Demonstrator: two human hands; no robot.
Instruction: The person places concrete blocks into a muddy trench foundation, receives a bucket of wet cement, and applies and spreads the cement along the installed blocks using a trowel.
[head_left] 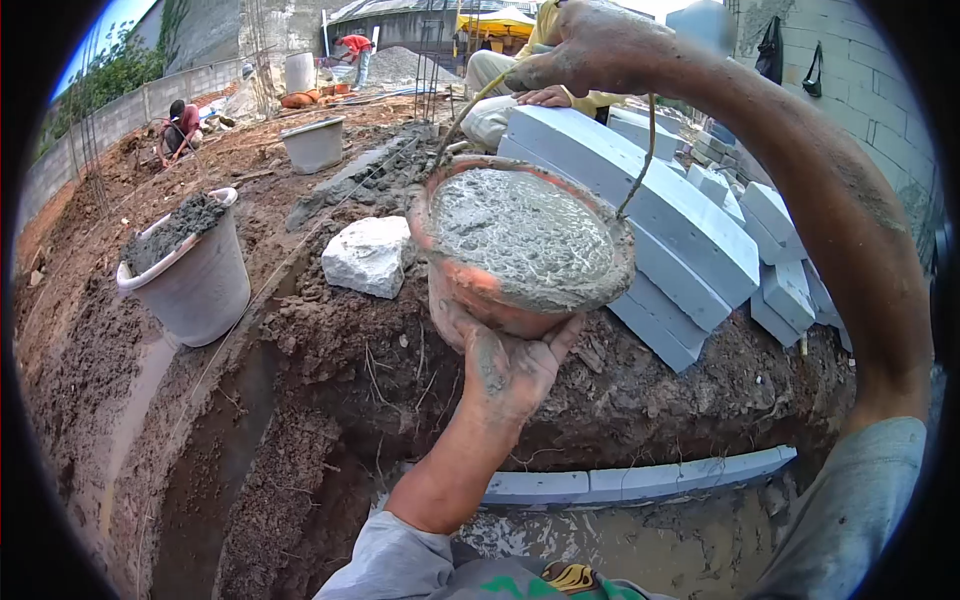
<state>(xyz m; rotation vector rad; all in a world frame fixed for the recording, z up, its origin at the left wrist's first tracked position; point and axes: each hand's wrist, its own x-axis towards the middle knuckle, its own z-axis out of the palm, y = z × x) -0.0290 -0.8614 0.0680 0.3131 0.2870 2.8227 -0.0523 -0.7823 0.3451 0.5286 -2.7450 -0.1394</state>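
An orange bucket point(475, 290) full of wet grey mortar point(520, 222) hangs in front of me, its rim caked with cement. My left hand point(508, 372) presses up against its lower side and underside, fingers spread around it. Above, my right hand point(600, 50) is closed on the bucket's thin handle point(642, 160), which arches over the mortar. Both hands are smeared with cement. Behind the bucket sits a stack of pale blocks point(640, 200), and a white rough stone point(368, 257) lies to its left.
A white bucket of mortar point(195, 290) stands left, and a grey tub point(313, 146) farther back. Below me, a row of blocks point(640, 480) edges a muddy, water-filled trench point(620, 545). A co-worker's hand point(545, 97) rests by the stack. Two other people are farther off.
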